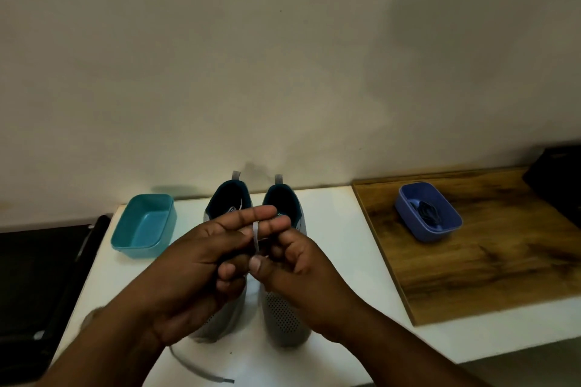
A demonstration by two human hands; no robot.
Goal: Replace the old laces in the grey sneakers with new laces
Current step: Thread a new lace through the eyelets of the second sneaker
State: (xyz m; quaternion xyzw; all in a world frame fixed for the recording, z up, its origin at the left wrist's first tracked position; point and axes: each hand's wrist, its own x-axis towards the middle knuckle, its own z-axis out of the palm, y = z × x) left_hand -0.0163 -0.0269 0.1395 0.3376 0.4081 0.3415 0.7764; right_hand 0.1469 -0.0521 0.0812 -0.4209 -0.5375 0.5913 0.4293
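Note:
Two grey sneakers stand side by side on the white table (330, 261), heels toward the wall: the left sneaker (228, 198) and the right sneaker (283, 314). My left hand (201, 264) and my right hand (292, 261) meet above them, both pinching a grey lace (255, 237) that runs up between the fingers. A loose end of grey lace (201, 371) trails on the table near the front edge. Dark new laces (427, 212) lie in the blue box (408, 207) at the right.
A teal box (141, 226) stands open at the table's back left. The blue box rests on a wooden board (471, 276) to the right. Dark furniture (41, 292) borders the table's left side, and a dark object (559, 185) sits at far right.

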